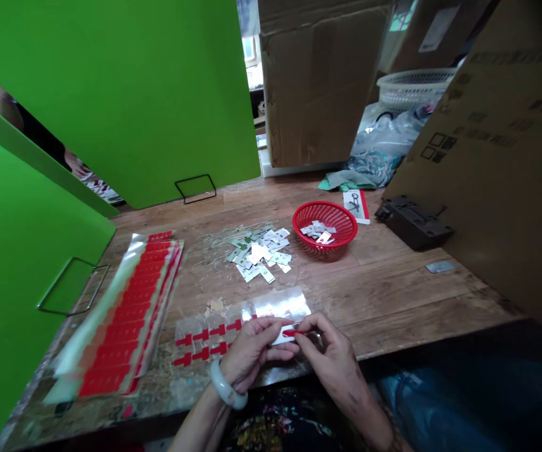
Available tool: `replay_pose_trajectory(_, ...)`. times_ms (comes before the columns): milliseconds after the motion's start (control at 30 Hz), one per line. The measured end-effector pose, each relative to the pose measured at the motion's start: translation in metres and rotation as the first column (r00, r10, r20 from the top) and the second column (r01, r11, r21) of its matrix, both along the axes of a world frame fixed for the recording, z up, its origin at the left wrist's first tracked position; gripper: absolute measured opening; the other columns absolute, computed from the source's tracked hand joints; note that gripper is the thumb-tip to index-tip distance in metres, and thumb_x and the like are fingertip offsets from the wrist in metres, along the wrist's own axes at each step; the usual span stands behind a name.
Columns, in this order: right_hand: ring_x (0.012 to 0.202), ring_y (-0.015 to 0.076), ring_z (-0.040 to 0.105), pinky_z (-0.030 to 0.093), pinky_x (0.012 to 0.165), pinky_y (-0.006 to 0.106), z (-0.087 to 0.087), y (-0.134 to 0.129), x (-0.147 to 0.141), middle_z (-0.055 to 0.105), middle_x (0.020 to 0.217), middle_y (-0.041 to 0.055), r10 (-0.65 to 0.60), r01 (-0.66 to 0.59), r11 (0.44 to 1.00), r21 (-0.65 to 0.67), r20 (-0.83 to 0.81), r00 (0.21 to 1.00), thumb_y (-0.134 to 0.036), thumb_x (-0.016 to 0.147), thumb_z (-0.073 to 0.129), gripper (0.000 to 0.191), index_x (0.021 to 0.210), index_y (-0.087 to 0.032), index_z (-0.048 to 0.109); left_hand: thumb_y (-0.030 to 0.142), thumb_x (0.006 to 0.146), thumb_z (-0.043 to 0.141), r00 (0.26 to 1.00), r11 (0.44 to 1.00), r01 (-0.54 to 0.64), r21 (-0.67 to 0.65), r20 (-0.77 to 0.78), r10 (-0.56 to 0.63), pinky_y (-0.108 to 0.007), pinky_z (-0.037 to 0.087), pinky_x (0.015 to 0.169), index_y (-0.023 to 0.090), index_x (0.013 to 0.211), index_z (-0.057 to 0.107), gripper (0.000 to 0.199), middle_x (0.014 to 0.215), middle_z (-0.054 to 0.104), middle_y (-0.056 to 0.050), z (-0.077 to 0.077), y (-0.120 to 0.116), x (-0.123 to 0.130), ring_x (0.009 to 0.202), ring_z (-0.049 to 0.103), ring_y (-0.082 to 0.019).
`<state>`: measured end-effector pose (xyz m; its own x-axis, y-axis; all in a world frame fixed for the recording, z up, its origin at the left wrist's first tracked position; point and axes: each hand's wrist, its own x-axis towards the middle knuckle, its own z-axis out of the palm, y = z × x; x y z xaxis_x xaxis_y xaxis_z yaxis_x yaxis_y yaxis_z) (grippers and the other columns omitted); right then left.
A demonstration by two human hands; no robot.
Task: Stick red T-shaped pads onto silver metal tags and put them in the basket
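Near the table's front edge, my left hand (258, 346) is closed on a small flat metal plate (278, 339), pale and shiny. My right hand (327, 351) pinches a small red sticker (292, 333) that lies against the plate's face. Under and left of my hands is a clear sheet (280, 302) with rows of red T-shaped stickers (201, 336). Beyond it lies a loose pile of similar metal plates (259, 252). Several more plates sit in a red plastic basket (325, 207) at the back right of the pile.
Stacked sheets of red stickers (120, 314) lie at left beside green panels (111, 94) with wire handles. A dark metal block (414, 223), a single plate (440, 267) and a card (356, 206) are at right. Cardboard boxes (322, 88) stand behind. Another person's hand (77, 164) shows far left.
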<state>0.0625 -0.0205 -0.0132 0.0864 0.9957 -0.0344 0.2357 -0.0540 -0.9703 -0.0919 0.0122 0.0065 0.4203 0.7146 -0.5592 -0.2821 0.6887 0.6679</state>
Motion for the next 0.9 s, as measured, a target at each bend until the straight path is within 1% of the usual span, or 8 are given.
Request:
replay_pose_trajectory(200,0.066,0.0133,0.055,0.043,0.062,0.022,-0.0031,-0.0013,0.0002,0.059,0.073,-0.0023,0.016,-0.016,1.0,-0.007,0.0,1.0,-0.025,0.081,0.055,0.006,0.076,-0.021,0.053,0.022,0.081,0.063,1.0,1.0,0.01,0.005,-0.013,-0.01,-0.019,0.056,0.066,0.006,0.102,0.063,0.027,0.087,0.071,-0.014,-0.0022,-0.0001,-0.0008,0.071,0.07,-0.016)
replay_pose_trajectory(567,0.068,0.0131,0.054,0.042,0.063,0.022,-0.0025,-0.0001,-0.0008,0.058,0.074,-0.002,0.025,-0.024,1.0,-0.02,0.017,1.0,-0.024,0.082,0.055,0.007,0.076,-0.021,0.053,0.022,0.084,0.059,0.999,1.0,0.025,0.016,-0.021,-0.024,-0.019,0.056,0.066,0.005,0.103,0.062,0.026,0.088,0.07,-0.015,0.0009,0.0002,-0.0008,0.071,0.07,-0.015)
replay_pose_trajectory(667,0.07,0.0131,0.055,0.043,0.065,0.022,-0.0054,-0.0001,-0.0009,0.058,0.075,-0.0019,0.028,-0.028,1.0,-0.013,0.013,1.0,-0.023,0.082,0.055,0.005,0.077,-0.021,0.053,0.022,0.081,0.063,0.999,1.0,0.02,0.008,-0.038,-0.02,-0.019,0.056,0.066,0.005,0.102,0.062,0.027,0.087,0.071,-0.015,0.0006,0.0004,-0.0009,0.072,0.07,-0.015)
replay_pose_trajectory(767,0.07,0.0128,0.054,0.042,0.065,0.022,-0.0084,-0.0005,-0.0009,0.057,0.075,-0.0021,0.023,-0.024,1.0,0.008,0.02,1.0,-0.022,0.081,0.055,0.005,0.077,-0.021,0.053,0.019,0.075,0.069,0.997,1.0,0.015,-0.001,-0.069,-0.015,-0.019,0.055,0.066,0.006,0.101,0.062,0.03,0.085,0.071,-0.013,0.0002,-0.0002,-0.0005,0.071,0.069,-0.015)
replay_pose_trajectory(900,0.068,0.0125,0.054,0.042,0.064,0.021,-0.0097,-0.0013,-0.0012,0.057,0.074,-0.0022,0.032,-0.032,0.999,0.014,0.01,0.999,-0.021,0.081,0.055,0.005,0.076,-0.021,0.053,0.017,0.07,0.073,0.992,1.0,-0.006,0.017,-0.125,0.008,-0.021,0.055,0.066,0.006,0.098,0.062,0.033,0.082,0.072,-0.013,-0.0017,-0.0016,0.0009,0.068,0.069,-0.014)
